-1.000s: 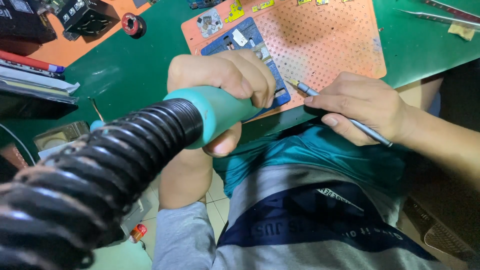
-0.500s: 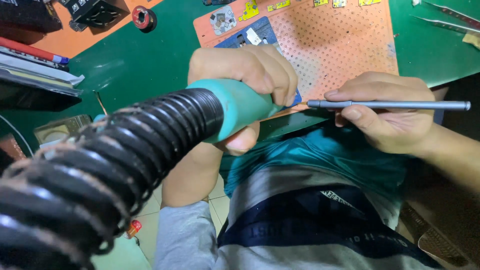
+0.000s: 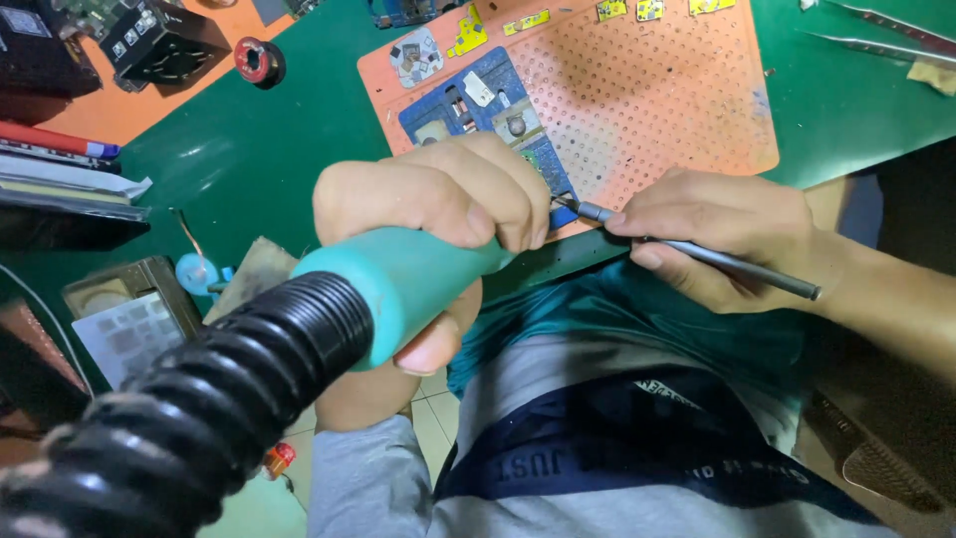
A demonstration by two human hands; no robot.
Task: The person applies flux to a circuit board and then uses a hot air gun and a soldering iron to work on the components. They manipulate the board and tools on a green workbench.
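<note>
My left hand (image 3: 438, 214) grips the teal handle (image 3: 408, 284) of a hot-air tool; a thick black ribbed hose (image 3: 199, 418) runs from it toward the camera. Its nozzle end is hidden behind my fingers, over the near edge of a blue board holder (image 3: 478, 105). My right hand (image 3: 722, 229) holds a thin grey metal tool (image 3: 717, 257) like a pen. The tip points left and touches the holder's near right corner, beside my left fingers. The holder lies on an orange perforated mat (image 3: 657, 90).
The green work mat (image 3: 279, 149) carries a red solder spool (image 3: 257, 60), a black box (image 3: 159, 40), stacked flat items at the left edge, and tweezers (image 3: 876, 30) at the far right. A small metal tray (image 3: 129, 314) sits near left. Small parts lie on the orange mat's far edge.
My right hand has swung the grey tool from pointing right to pointing left, bringing its tip to the blue holder. My left hand with the teal handle has stayed in place.
</note>
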